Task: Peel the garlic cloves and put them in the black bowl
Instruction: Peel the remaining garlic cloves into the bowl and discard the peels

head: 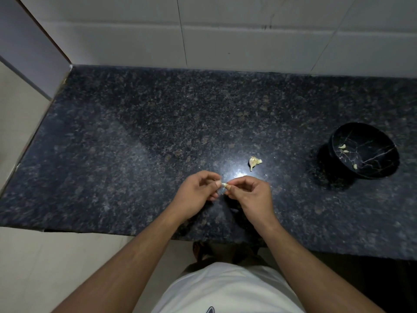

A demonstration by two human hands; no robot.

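Left hand (198, 192) and right hand (249, 195) pinch one garlic clove (224, 185) between them over the counter (135, 143); black bowl (381, 141) at three o'clock holds peeled cloves (342, 146)

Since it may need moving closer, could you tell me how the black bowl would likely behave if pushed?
The black bowl looks glossy on polished granite countertop, so probably slides easily. It sits tilted, so it may rock. The peeled cloves inside would likely shift.

Garlic clove (224, 185) mostly hidden between pinching fingertips; peel state unclear
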